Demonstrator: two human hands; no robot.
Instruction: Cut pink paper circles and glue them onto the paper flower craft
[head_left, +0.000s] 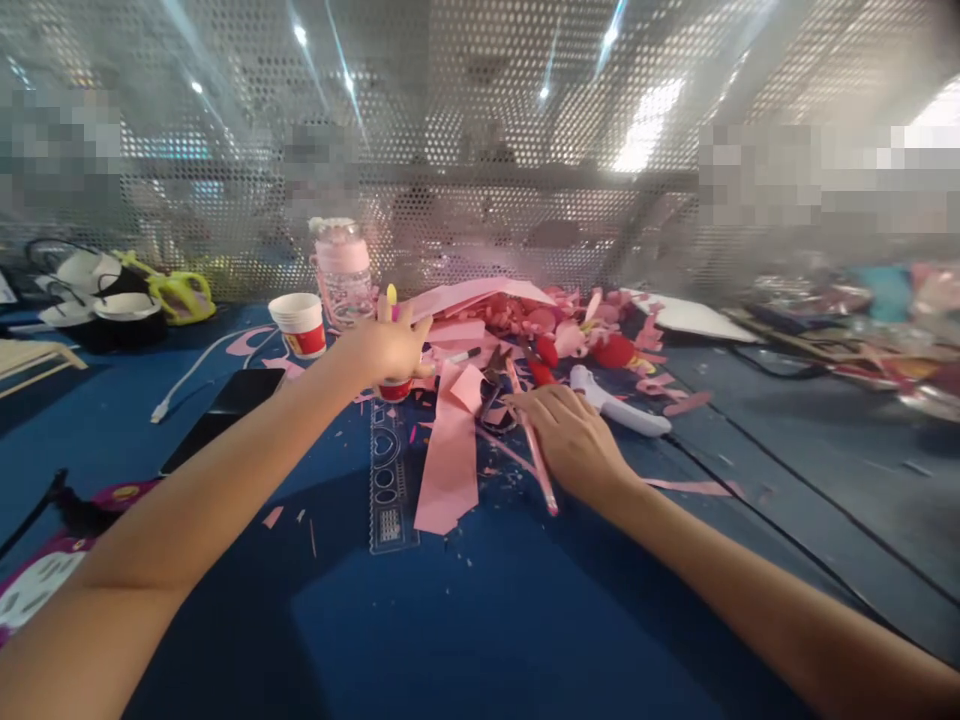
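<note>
My left hand [394,350] is stretched out with its fingers spread, over a small red cup [395,391]. The hand hides most of that cup, and a yellow tip [391,295] shows just behind the fingers. A pink pencil [537,455] slants under the fingertips of my right hand [574,432], which is curled around it; the thumb is hidden. Between my hands lies a strip of pink paper [450,465], beside a clear stencil ruler [386,480]. Dark-bladed scissors [495,390] lie partly covered beside my right fingers. A white glue gun [626,408] rests to their right.
Pink and red craft pieces [570,335] are heaped behind my hands. A stack of paper cups [298,322], a pink-topped bottle [343,265] and a black phone [225,415] stand or lie left. A cord [750,520] crosses the right side; perforated metal forms the back.
</note>
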